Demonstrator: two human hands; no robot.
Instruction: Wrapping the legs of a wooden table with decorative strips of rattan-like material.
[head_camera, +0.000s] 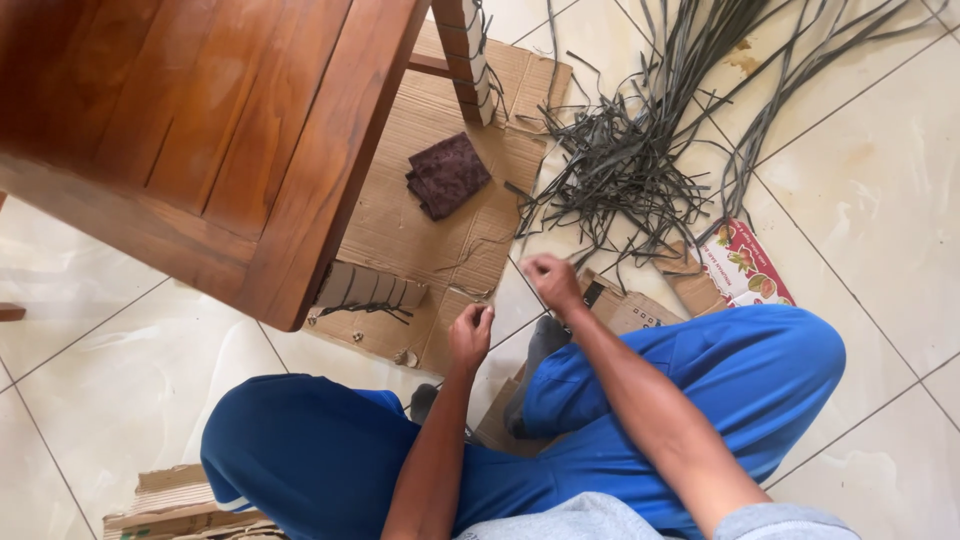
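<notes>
A thin dark strip (520, 275) runs between the person's two hands, just above the flattened cardboard sheet (420, 240) on the tiled floor (880, 200). The right hand (553, 282) has its fingers pinched together on the strip's upper end; the left hand (470, 335) has its fingers curled closed around the lower part, near the knees in blue trousers (700, 380). Judging by this, the step in hand is working or straightening a single strand, and the next move seems to call for a steady pull with both grips kept firm. Beyond lie a tangled pile of dark strips (625, 170), a dark red cloth (447, 175), and a wooden chair (200, 130) with partly wrapped legs.
</notes>
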